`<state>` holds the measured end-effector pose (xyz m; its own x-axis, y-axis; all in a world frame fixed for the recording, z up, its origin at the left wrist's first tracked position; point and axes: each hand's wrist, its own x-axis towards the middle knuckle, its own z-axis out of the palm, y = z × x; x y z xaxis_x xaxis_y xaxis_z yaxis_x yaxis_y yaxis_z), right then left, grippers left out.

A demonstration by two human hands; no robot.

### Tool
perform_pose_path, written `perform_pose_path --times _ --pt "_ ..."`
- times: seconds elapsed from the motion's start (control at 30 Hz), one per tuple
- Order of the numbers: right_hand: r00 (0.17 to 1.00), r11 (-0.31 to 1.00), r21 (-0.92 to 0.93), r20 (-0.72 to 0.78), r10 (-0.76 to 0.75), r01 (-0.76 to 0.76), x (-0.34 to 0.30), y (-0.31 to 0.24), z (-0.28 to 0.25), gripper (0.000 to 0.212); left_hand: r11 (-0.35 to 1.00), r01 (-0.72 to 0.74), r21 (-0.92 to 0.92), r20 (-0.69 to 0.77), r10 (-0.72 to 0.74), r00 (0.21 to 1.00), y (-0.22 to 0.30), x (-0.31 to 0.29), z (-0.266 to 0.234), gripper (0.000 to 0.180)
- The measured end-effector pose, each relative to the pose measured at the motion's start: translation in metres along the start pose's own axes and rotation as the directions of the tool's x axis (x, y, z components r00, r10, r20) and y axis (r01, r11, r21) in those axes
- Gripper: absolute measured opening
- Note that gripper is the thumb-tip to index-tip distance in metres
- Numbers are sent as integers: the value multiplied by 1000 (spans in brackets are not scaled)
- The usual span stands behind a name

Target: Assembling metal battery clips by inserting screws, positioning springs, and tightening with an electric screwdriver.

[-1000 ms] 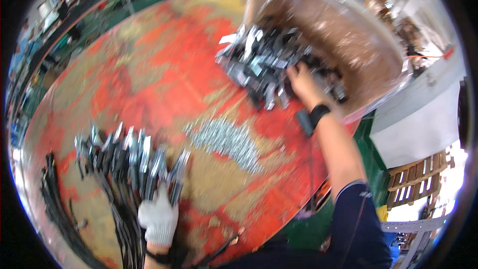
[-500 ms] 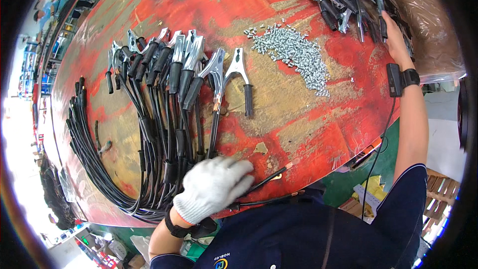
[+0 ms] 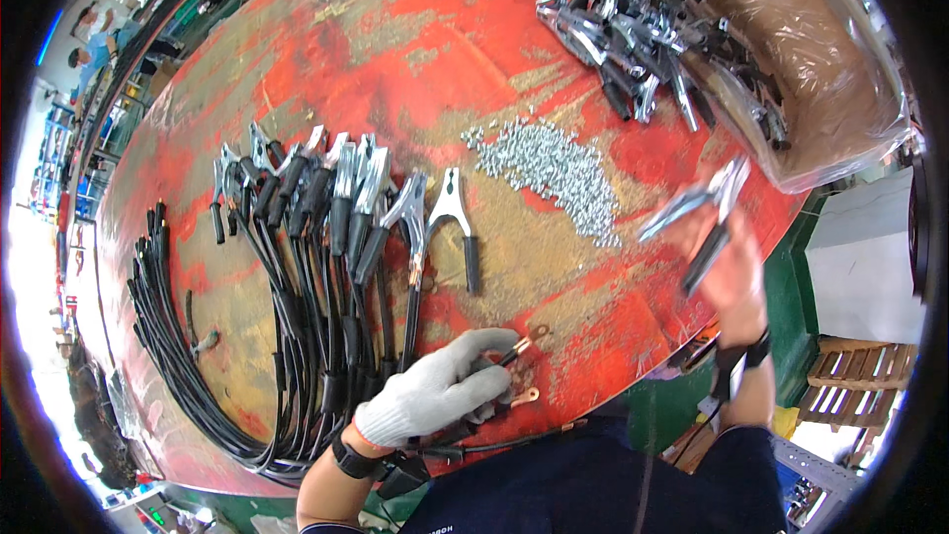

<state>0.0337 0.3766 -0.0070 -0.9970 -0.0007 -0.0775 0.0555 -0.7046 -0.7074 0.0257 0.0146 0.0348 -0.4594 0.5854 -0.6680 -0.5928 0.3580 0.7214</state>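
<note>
My left hand point(image 3: 435, 391), in a white knit glove, is closed round a black cable end point(image 3: 516, 350) with a copper lug, low over the table. A second copper lug point(image 3: 527, 397) pokes out just below its fingers. My bare right hand point(image 3: 736, 282), smeared by motion, holds a metal spring clamp point(image 3: 708, 259) with black grips above the table's right edge. Left of my left hand lies a bundle of black cables point(image 3: 306, 336), many with clamps at their far ends. A loose clamp point(image 3: 451, 206) rests beside them.
Small silvery screws point(image 3: 554, 173) lie heaped mid-table. Beyond them, a pile of clamps point(image 3: 628, 30) spills from a plastic-lined carton point(image 3: 830, 69) at the far right. The worn red table point(image 3: 415, 10) has a curved edge. People point(image 3: 99, 44) are in the far left background.
My right hand has come from the clamp pile back toward me, bringing a clamp. My left hand has moved slightly right and now grips a cable end. The view has shifted.
</note>
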Motion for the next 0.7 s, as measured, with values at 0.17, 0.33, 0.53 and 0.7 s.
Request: perform_pose_path --times 0.17,0.33,0.53,0.7 --pt "991 993 -96 -122 57 -69 -31 56 53 70 977 57 206 3 -59 998 8 29 -1 30" --pt "987 980 -167 -138 86 -109 -38 80 76 65 986 -91 142 -196 118 974 -8 31 6 27" --pt "988 943 -300 -98 120 -144 -31 96 87 66 893 -241 381 -308 368 877 -15 30 3 32" --pt "976 931 -295 -25 217 -215 -28 104 104 65 935 -178 307 -253 261 932 -4 25 -4 42"
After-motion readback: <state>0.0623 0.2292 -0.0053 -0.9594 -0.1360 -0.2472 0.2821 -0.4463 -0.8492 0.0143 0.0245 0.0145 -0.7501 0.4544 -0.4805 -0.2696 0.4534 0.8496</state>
